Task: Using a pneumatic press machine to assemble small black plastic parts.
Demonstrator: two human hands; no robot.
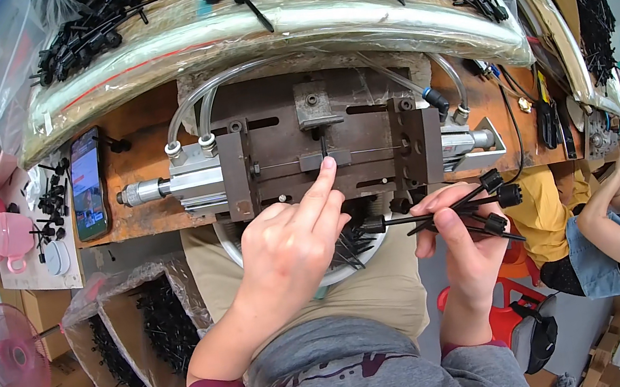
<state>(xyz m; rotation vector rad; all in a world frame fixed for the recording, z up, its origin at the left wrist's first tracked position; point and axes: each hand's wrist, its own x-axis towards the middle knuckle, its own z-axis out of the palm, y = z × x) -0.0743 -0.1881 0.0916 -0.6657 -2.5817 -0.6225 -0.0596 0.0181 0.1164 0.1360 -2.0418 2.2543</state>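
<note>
My left hand (285,239) reaches over a metal fixture (275,130) with its index finger stretched out and its other fingers curled. That fingertip rests on the small block at the fixture's middle, touching the lower end of a thin black plastic part (323,140); what lies right under it is hidden. To the right, my right hand (465,237) is closed around several black plastic rods with knobbed heads (494,199), which point different ways. One rod sticks out leftward toward the fixture's front edge. Below, between my hands, a round bowl (332,276) holds more black parts.
Pneumatic cylinders (197,181) with clear hoses flank the fixture. A plastic-covered bank (274,27) behind bears heaped black parts. A phone (87,184) lies at left, and pliers (547,113) at right. Lined boxes (137,337) and a pink fan (17,355) stand left; another person (612,233) sits right.
</note>
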